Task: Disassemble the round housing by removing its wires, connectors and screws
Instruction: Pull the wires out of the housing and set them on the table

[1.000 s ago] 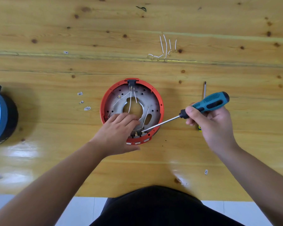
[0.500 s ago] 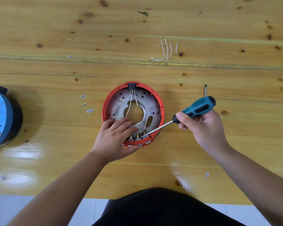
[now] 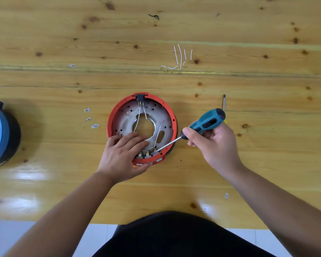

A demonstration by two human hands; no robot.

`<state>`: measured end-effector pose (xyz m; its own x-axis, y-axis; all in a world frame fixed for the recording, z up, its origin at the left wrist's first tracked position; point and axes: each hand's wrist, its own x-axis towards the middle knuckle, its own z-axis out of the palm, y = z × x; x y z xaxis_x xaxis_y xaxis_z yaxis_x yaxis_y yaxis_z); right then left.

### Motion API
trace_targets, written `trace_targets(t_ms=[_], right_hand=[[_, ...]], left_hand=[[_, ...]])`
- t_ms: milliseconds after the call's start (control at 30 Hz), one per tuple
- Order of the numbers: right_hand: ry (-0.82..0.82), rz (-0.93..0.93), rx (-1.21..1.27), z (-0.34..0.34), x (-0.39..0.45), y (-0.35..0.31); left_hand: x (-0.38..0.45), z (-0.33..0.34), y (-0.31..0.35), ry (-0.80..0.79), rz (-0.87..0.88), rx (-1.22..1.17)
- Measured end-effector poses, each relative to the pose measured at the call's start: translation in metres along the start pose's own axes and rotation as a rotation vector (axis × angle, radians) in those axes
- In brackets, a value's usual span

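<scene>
Round housing [image 3: 142, 127] on table [image 3: 44, 80], pinned under left hand [image 3: 122, 154]; driver tip at its near-rim terminals.

Left hand lies flat, fingers straight, pressing the plate, thumb at the rim. Right hand [image 3: 214, 143] grips one teal screwdriver [image 3: 208, 120], shaft running toward the left fingertips. Judgement: keep downward pressure, lever gently, tip clear of fingers. Counts: three terminals [image 3: 147, 154] by the left fingertips; roughly four or five loose wires [image 3: 178, 60] far beyond; one spare driver [image 3: 224, 102] behind the right hand.

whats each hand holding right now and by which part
The right hand grips the screwdriver by its teal handle. The left hand holds nothing; it rests on the round housing at its near rim.
</scene>
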<state>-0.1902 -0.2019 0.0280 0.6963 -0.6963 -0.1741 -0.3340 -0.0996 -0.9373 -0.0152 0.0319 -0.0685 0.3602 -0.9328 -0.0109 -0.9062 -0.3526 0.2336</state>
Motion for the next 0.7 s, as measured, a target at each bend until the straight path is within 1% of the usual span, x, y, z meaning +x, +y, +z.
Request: trace_targets(t_ms=[200, 433, 700], right_hand=[[-0.008, -0.071, -0.039, 0.003, -0.004, 0.000], [-0.013, -0.032, -0.064, 0.006, -0.004, -0.002], [-0.008, -0.061, -0.071, 0.006, -0.011, -0.001]], left_hand=[[-0.001, -0.001, 0.001, 0.003, 0.003, 0.002], [-0.002, 0.004, -0.002, 0.012, 0.004, 0.001], [-0.002, 0.005, -0.002, 0.021, 0.013, -0.008]])
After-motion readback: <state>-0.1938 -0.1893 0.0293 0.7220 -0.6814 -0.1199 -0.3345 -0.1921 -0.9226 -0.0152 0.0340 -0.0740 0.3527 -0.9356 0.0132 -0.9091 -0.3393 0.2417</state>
